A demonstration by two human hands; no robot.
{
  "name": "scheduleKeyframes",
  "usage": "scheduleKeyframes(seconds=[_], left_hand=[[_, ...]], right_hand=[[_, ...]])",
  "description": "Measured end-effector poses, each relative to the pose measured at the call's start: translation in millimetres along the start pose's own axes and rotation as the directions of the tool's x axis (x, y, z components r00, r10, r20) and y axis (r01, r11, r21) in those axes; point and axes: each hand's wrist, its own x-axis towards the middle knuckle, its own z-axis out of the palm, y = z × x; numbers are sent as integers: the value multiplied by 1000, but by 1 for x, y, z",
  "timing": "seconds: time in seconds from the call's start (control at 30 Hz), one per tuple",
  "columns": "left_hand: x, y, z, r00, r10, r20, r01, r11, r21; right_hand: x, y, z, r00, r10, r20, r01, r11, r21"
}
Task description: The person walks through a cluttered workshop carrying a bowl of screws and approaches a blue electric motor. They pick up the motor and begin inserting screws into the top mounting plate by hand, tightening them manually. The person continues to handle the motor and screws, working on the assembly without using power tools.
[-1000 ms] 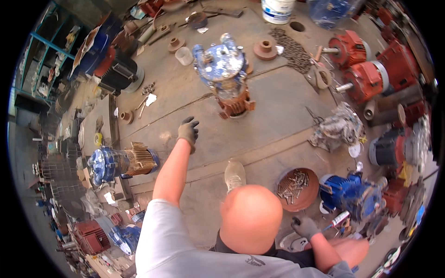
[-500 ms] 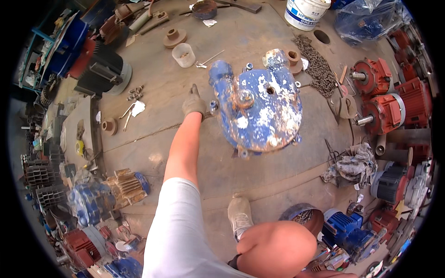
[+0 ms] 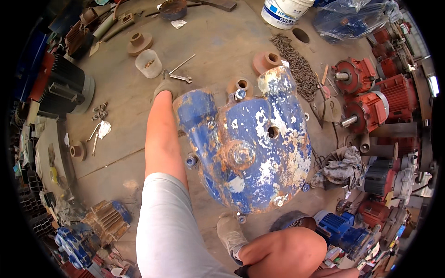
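My left hand (image 3: 165,89), in a grey-brown work glove, reaches out low over the metal surface. A finger stretches forward, and the rest of the fingers are partly hidden behind the wrist. Just ahead of the fingertips lie a wrench (image 3: 186,78) and a thin rod (image 3: 184,63); whether the glove touches the wrench I cannot tell. Beyond them stands a translucent plastic cup (image 3: 149,66) with small brownish pieces inside. To the right of my forearm, a big blue pump casing (image 3: 259,148) with flaking paint and bolts round its rim fills the middle. My right hand is not in view.
Rusty flanged hubs (image 3: 140,43) stand around the casing. A chain (image 3: 294,65) lies near a white bucket (image 3: 285,11). Red motors (image 3: 366,106) line the right, with a crumpled rag (image 3: 340,167) before them. A dark motor (image 3: 65,85) stands left. My shoe (image 3: 232,234) is below the casing.
My left hand has moved forward and left, from beside the casing to the wrench near the cup. The view has shifted and come closer, so the casing looks larger and lower.
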Motion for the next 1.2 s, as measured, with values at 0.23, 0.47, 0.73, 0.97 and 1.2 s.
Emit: scheduleKeyframes(seconds=[0.23, 0.47, 0.73, 0.97, 1.2], left_hand=[[-8, -15, 19, 1000, -1, -4, 2, 997, 79], [-93, -59, 32, 994, -109, 23, 106, 986, 129], [-313, -312, 85, 988, 88, 125, -97, 993, 62], [-635, -218, -5, 995, 86, -60, -103, 717, -689], [-866, -42, -136, 695, 641, -325, -712, 552, -434]], right_hand=[[-2, -5, -8, 1000, 8, -20, -8, 1000, 5], [-10, 1, 2, 997, -45, -69, 45, 999, -7], [-39, 58, 68, 958, -237, -162, 243, 970, 23], [-87, 167, 190, 951, -185, -249, 213, 973, 91], [-342, 130, 85, 214, -343, -915, 714, 694, -92]])
